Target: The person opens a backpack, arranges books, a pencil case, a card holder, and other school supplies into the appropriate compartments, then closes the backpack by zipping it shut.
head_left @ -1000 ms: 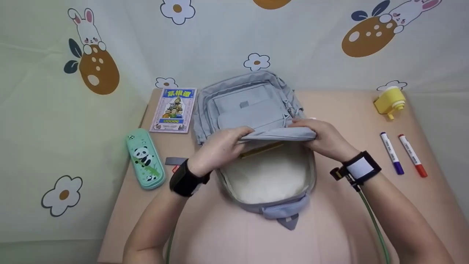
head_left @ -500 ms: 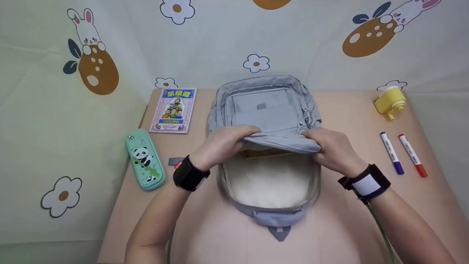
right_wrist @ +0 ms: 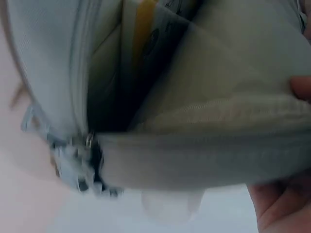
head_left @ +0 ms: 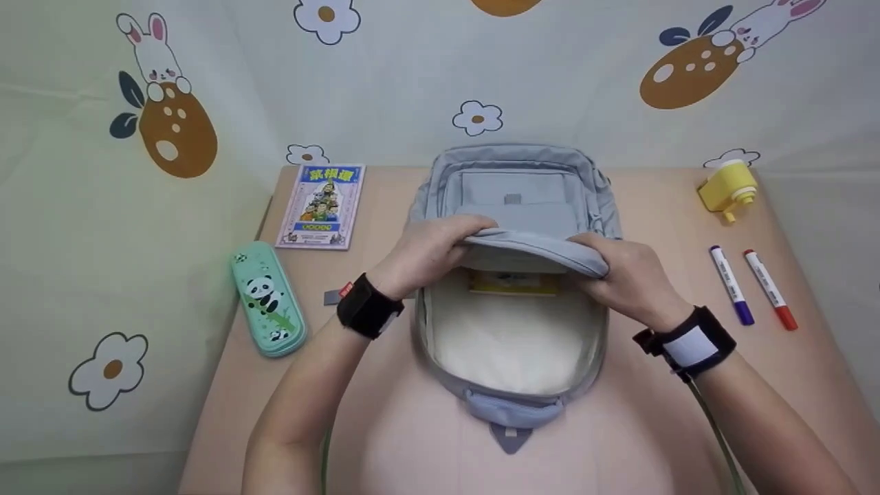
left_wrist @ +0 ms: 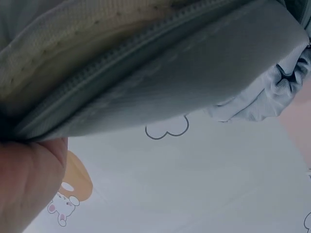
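A light grey-blue backpack (head_left: 512, 189) lies unzipped on the table, its handle end toward me. My left hand (head_left: 436, 249) pinches the raised edge of the front flap (head_left: 529, 246) on its left side. On the other side of that edge, my right hand (head_left: 636, 278) grips the same flap. Below the flap the pale lining (head_left: 515, 337) shows. A flat item with a yellow edge (head_left: 515, 283) lies deep inside, mostly covered by the flap. The left wrist view shows the zipper edge (left_wrist: 121, 48) beside my thumb.
Left of the backpack are a purple-bordered book (head_left: 322, 206), a green panda pencil case (head_left: 268, 299) and a grey strap end (head_left: 333, 297). To the right lie a blue-capped marker (head_left: 731, 285) and a red-capped marker (head_left: 770, 289). A yellow crank-handled device (head_left: 727, 189) stands behind them.
Both hands have shifted the backpack to the right and turned it straighter. The flap is still held up, and more of the yellow-edged item inside shows.
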Action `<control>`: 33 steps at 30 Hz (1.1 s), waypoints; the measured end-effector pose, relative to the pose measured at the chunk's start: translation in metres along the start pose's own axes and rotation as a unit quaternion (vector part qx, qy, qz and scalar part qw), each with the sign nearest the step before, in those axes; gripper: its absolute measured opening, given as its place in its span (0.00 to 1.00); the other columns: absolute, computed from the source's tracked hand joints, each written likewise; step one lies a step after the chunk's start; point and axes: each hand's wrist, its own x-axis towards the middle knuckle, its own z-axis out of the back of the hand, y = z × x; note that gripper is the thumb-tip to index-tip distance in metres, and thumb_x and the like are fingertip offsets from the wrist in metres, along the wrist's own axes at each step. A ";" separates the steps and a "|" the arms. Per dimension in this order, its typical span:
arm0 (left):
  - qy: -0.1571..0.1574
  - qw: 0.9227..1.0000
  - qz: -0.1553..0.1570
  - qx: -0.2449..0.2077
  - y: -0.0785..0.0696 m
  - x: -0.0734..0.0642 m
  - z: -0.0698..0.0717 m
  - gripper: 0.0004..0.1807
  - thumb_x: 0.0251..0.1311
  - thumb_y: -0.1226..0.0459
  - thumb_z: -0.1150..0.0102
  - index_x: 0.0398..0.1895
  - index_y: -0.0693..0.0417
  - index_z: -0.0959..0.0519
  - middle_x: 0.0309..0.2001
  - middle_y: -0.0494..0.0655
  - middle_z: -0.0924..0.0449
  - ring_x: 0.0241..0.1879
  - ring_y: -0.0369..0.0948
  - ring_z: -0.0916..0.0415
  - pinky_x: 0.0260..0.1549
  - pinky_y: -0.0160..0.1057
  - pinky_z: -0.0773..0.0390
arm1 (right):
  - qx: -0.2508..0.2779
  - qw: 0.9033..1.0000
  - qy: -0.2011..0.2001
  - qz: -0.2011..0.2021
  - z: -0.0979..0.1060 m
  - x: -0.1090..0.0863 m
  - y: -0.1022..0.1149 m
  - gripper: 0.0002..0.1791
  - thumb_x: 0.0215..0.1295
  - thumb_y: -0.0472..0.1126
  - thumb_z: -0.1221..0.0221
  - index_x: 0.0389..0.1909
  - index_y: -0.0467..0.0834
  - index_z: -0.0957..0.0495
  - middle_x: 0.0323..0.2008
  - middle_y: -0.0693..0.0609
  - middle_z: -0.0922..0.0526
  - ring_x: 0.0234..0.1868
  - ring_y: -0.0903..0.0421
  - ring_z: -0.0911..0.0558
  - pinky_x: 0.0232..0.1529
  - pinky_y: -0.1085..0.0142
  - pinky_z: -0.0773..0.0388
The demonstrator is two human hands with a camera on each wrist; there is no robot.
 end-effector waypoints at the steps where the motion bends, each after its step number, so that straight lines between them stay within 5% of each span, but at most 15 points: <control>1: -0.003 1.000 0.001 0.006 0.000 0.000 -0.001 0.26 0.66 0.77 0.49 0.61 0.45 0.20 0.59 0.38 0.18 0.61 0.34 0.24 0.61 0.36 0.28 | 0.015 1.000 -0.003 -0.008 -0.001 0.001 0.000 0.20 0.58 0.34 0.29 0.53 0.44 0.17 0.46 0.51 0.12 0.44 0.50 0.12 0.40 0.53 0.16; 4: -0.003 1.000 0.007 -0.003 -0.001 -0.002 -0.001 0.22 0.68 0.74 0.48 0.60 0.47 0.20 0.58 0.40 0.17 0.59 0.35 0.23 0.60 0.37 0.27 | 0.045 0.999 -0.013 -0.021 -0.005 0.004 0.001 0.19 0.60 0.33 0.29 0.52 0.44 0.16 0.47 0.51 0.12 0.46 0.51 0.12 0.43 0.53 0.16; 7: 0.010 0.997 0.030 -0.073 0.001 -0.009 0.004 0.17 0.72 0.63 0.43 0.61 0.47 0.22 0.58 0.40 0.18 0.58 0.35 0.23 0.59 0.38 0.26 | 0.043 0.998 -0.030 -0.023 -0.008 0.007 0.002 0.14 0.61 0.32 0.30 0.48 0.43 0.15 0.44 0.51 0.11 0.43 0.51 0.12 0.41 0.53 0.16; 10: 0.030 0.984 0.076 -0.159 0.006 -0.019 0.015 0.25 0.71 0.48 0.41 0.68 0.44 0.26 0.62 0.38 0.22 0.61 0.34 0.26 0.61 0.40 0.28 | 0.037 0.998 -0.039 -0.033 -0.009 0.008 0.002 0.12 0.63 0.33 0.31 0.47 0.42 0.15 0.44 0.49 0.11 0.43 0.50 0.11 0.40 0.53 0.16; 13: 0.027 0.973 0.133 -0.185 0.016 -0.025 0.025 0.35 0.70 0.37 0.48 0.73 0.43 0.30 0.66 0.39 0.25 0.65 0.36 0.29 0.64 0.42 0.30 | 0.035 0.997 -0.046 -0.048 -0.009 0.009 0.003 0.10 0.65 0.34 0.32 0.47 0.42 0.14 0.44 0.48 0.11 0.43 0.49 0.11 0.41 0.51 0.16; 20: -0.011 0.966 0.250 -0.071 0.066 -0.028 0.035 0.28 0.75 0.47 0.49 0.69 0.53 0.27 0.66 0.50 0.24 0.66 0.47 0.29 0.64 0.48 0.31 | 0.024 0.995 -0.060 -0.074 -0.010 0.011 0.006 0.10 0.69 0.35 0.35 0.49 0.40 0.15 0.44 0.45 0.11 0.40 0.47 0.11 0.40 0.49 0.16; 26: -0.007 0.932 0.362 0.019 0.122 -0.037 0.035 0.27 0.75 0.54 0.49 0.69 0.62 0.28 0.66 0.60 0.26 0.64 0.56 0.27 0.62 0.54 0.29 | 0.015 0.994 -0.064 -0.091 -0.009 0.012 0.008 0.10 0.68 0.34 0.36 0.49 0.39 0.15 0.45 0.42 0.12 0.40 0.45 0.11 0.41 0.47 0.16; 33: 0.022 0.892 0.441 0.094 0.164 -0.052 0.038 0.20 0.72 0.59 0.53 0.49 0.70 0.22 0.46 0.65 0.21 0.41 0.57 0.24 0.42 0.56 0.23 | 0.014 0.993 -0.068 -0.091 -0.008 0.012 0.009 0.11 0.63 0.30 0.34 0.46 0.39 0.16 0.42 0.42 0.11 0.40 0.42 0.12 0.40 0.46 0.17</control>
